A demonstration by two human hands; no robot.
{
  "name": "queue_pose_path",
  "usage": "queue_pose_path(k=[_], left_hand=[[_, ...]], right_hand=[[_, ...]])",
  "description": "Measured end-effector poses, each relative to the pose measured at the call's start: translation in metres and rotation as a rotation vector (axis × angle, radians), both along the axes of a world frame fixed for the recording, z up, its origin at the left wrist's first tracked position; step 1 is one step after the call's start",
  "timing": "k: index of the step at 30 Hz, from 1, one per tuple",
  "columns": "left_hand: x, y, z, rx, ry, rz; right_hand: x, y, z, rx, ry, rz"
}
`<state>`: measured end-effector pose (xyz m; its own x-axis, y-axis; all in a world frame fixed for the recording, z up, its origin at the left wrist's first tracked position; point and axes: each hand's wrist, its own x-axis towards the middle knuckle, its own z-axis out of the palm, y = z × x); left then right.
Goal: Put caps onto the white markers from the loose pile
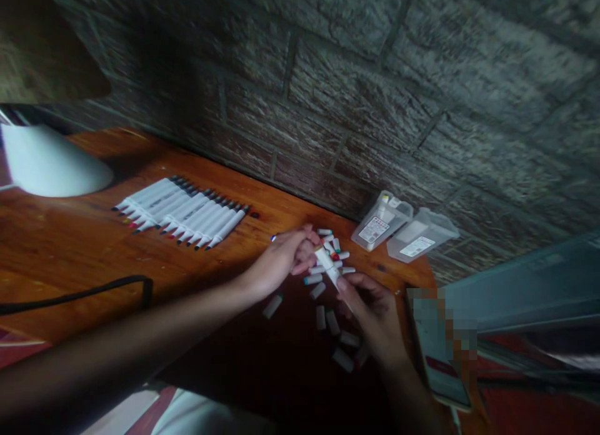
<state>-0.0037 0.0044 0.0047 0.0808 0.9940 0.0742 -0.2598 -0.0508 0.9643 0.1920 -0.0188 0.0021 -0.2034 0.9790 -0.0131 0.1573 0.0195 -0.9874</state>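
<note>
- Two hands meet over the wooden table [70, 247], close to the brick wall [375, 97]; between them is one white marker [327, 264], tilted, held just above a scatter of loose caps [328, 310]
- left hand [285, 257]: fingers curled and pinched on the marker's upper end, with the arm reaching in from the lower left
- right hand [372, 313]: fingers closed around the marker's lower end, its thumb lying along the barrel; some caps lie partly hidden under this hand
- a row of markers [182, 213] lies side by side on the table, well apart to the left; their tips point toward me and are uncapped
- two clear plastic cases [403, 229] lie against the wall, just beyond the caps
- a white lamp shade [47, 163] sits at the far left; a black cable [94, 292] runs across the table below it
</note>
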Motion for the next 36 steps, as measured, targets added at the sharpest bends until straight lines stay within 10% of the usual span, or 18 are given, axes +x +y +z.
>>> queue_pose_path(k=[7, 22, 36], left_hand=[[-0.004, 0.003, -0.004, 0.063, 0.04, 0.028], [-0.007, -0.001, 0.001, -0.057, -0.426, -0.295], [-0.007, 0.002, -0.001, -0.021, -0.451, -0.306]], right_hand=[[0.015, 0.012, -0.001, -0.056, 0.291, -0.24], [0.002, -0.002, -0.004, -0.052, 0.099, 0.073], [0.003, -0.01, 0.01, -0.16, 0.066, 0.214]])
